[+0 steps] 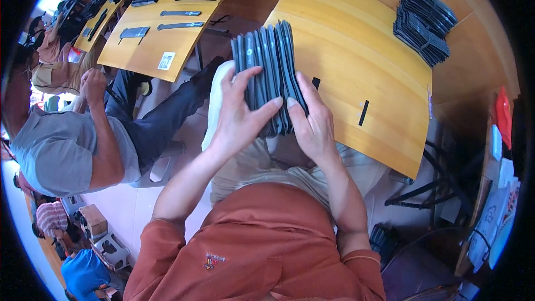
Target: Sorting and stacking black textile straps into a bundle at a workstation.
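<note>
A stack of several flat dark grey packets (267, 61) stands on edge between my hands, over the near edge of a yellow wooden table (356, 50). My left hand (237, 117) grips the stack's left side, thumb lying across the packets. My right hand (312, 125) presses against the stack's right side, fingers flat along it. Both hands hold the stack together just above my lap.
Another pile of dark packets (423, 19) lies at the table's far right. Two small black strips (363, 112) lie on the table. A person in a grey shirt (61, 145) sits to my left by a second yellow table (150, 44) with more dark packets.
</note>
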`<state>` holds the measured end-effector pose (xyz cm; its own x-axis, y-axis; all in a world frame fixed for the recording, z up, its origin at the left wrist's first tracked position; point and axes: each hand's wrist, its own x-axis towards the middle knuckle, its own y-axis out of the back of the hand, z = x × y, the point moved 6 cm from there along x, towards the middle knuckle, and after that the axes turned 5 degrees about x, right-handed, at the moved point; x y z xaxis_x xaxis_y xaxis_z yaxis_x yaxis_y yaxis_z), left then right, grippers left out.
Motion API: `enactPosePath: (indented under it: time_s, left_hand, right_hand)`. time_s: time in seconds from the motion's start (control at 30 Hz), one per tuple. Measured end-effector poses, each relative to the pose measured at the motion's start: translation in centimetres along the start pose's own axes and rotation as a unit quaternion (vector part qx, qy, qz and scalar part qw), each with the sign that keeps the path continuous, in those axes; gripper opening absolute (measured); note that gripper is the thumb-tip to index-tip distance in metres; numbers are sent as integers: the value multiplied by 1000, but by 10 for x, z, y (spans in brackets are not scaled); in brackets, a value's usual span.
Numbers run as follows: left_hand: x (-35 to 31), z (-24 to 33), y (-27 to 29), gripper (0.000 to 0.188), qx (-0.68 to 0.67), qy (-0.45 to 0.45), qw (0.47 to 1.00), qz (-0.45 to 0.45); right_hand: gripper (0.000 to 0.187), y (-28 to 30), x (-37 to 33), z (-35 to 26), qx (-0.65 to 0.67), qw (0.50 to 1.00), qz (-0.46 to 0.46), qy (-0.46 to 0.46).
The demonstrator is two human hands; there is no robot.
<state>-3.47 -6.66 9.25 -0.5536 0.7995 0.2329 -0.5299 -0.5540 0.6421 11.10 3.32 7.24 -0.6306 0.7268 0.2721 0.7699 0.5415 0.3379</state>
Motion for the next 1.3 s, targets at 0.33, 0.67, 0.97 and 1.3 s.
enactPosePath:
  time_s: [0.33, 0.67, 0.97, 1.3]
  left_hand:
    - [29, -38, -28, 70, 7, 16, 998, -52]
    - [54, -23, -27, 78, 90, -2, 994, -62]
    - [64, -13, -30, 84, 104, -4, 989, -102]
    - [67, -17, -37, 86, 105, 11, 990, -93]
  right_hand:
    - [63, -6, 13, 30, -21, 997, -32, -62]
    - [61, 0, 18, 48, 44, 995, -59, -60]
    - [62, 8, 28, 55, 166, 965, -157, -132]
    - [64, 15, 25, 59, 260, 935, -152, -187]
